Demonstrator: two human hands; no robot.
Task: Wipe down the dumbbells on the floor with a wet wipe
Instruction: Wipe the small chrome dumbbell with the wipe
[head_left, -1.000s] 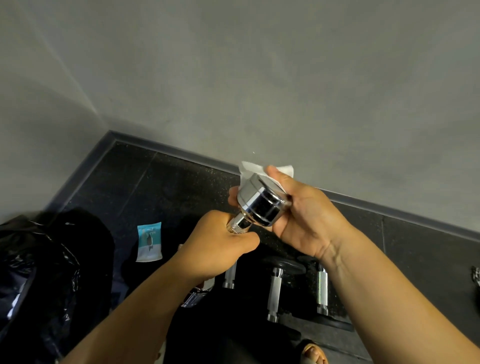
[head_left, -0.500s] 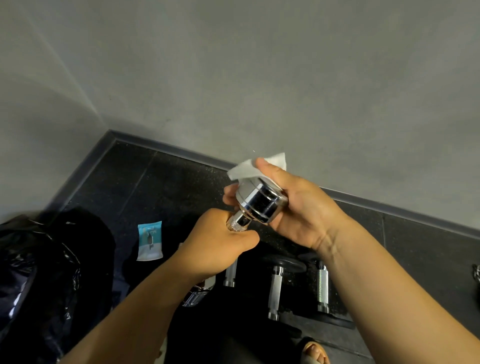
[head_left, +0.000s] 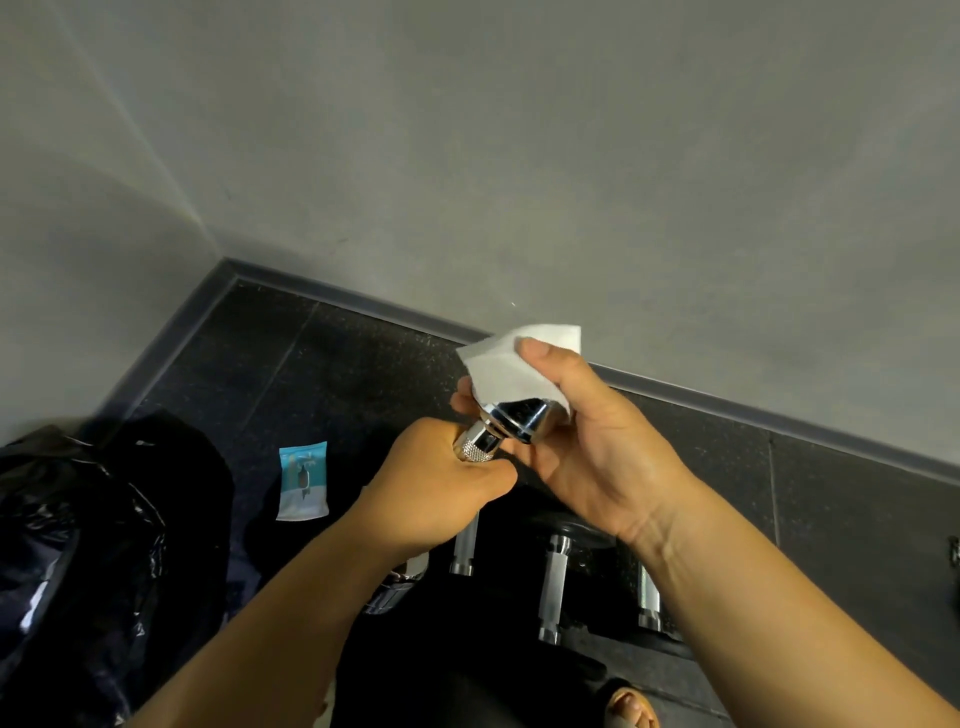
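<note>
My left hand (head_left: 436, 488) grips the handle of one chrome dumbbell (head_left: 519, 418), held above the floor (head_left: 363, 374). My right hand (head_left: 597, 452) cups one white wipe (head_left: 511, 371) round its head, thumb on top. Below lie what look like three more dumbbells (head_left: 551, 587), partly hidden, and one wipe packet (head_left: 303, 480).

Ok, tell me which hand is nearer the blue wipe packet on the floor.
Left. The left hand grips the dumbbell handle just right of the packet; the right hand, holding the wipe over the chrome end, is farther right.
</note>
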